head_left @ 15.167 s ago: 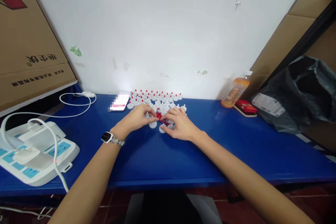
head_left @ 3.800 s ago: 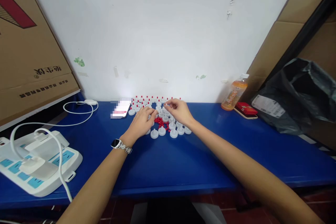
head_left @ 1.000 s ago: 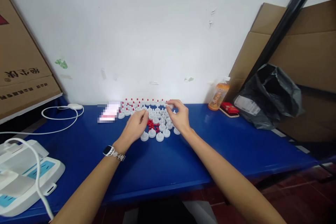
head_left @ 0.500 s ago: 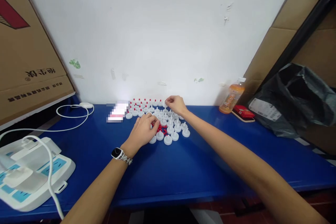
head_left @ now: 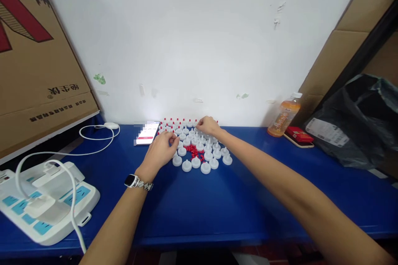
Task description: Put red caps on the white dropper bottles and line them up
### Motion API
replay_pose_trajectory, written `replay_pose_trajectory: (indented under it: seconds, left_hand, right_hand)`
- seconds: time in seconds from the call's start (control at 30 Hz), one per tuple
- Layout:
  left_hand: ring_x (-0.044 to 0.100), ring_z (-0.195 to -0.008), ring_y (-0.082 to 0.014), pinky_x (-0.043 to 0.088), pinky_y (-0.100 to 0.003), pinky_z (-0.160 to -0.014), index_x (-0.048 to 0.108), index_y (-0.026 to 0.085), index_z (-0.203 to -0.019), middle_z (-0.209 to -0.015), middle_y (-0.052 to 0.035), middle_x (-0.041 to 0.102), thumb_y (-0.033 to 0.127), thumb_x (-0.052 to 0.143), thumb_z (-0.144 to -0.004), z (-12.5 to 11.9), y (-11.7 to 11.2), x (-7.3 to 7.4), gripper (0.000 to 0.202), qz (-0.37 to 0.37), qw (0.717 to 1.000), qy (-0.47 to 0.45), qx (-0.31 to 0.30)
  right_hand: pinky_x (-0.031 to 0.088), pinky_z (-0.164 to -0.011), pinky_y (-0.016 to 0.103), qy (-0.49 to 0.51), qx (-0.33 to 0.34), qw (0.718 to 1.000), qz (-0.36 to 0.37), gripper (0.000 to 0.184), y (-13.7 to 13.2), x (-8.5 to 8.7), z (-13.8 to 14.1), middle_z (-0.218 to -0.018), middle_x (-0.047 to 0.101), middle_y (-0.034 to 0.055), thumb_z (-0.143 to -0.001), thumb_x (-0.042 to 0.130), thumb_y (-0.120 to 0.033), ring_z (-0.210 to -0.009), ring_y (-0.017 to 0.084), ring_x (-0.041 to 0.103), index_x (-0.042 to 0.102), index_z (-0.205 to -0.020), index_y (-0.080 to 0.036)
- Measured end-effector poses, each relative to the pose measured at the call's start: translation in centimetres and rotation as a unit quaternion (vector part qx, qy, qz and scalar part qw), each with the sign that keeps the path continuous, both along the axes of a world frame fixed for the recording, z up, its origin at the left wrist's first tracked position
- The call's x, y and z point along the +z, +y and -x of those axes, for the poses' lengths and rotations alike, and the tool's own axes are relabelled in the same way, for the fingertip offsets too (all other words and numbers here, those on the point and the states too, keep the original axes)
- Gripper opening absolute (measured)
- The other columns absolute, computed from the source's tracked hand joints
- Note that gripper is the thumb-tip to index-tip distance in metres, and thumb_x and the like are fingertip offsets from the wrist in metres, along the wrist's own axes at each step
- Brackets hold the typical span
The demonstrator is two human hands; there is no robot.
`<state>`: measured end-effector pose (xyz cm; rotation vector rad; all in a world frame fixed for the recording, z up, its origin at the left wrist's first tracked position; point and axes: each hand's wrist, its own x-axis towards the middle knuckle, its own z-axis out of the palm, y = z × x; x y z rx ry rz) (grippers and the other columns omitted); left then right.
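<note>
White nozzle caps (head_left: 205,168) stand in a cluster on the blue table, with a small pile of loose red tips (head_left: 194,150) among them. Rows of caps topped with red tips (head_left: 177,120) line the back, near the wall. My left hand (head_left: 162,148) hovers at the cluster's left side, fingers curled toward the thumb; whatever lies between them is too small to make out. At the back row, my right hand (head_left: 208,126) pinches at a red-tipped nozzle cap (head_left: 196,123), its fingers partly hiding it.
A phone (head_left: 147,133) with a lit screen lies left of the caps. Nearer on the left is a white power strip (head_left: 90,198) with cables. To the right stand an orange drink bottle (head_left: 284,116), a red box (head_left: 299,134) on another phone, and a dark plastic bag (head_left: 351,120).
My left hand has drawn back leftward from over the red tips, uncovering more of the pile. My right hand stays by the back row. The whole view has shifted slightly.
</note>
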<state>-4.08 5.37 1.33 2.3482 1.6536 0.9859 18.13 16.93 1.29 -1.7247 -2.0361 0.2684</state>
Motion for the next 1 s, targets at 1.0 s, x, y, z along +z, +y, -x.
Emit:
replay_pose_trajectory:
  seconds: [1.0]
  left_hand:
    - [0.050,-0.055,-0.0143,0.032,-0.026,-0.055,0.050,0.023,-0.087,-0.063,0.0041,0.053,0.045,0.040,-0.098,-0.5,-1.0,0.4,0.027,0.002,0.989,-0.139,-0.051]
  right_hand:
    - [0.048,-0.074,0.027,0.229,0.213,0.944,-0.106,0.009,-9.2,1.8,4.5,-0.088,0.069,0.0016,-0.083,0.059,-0.022,-0.080,0.015,0.065,0.063,-0.090,-0.018]
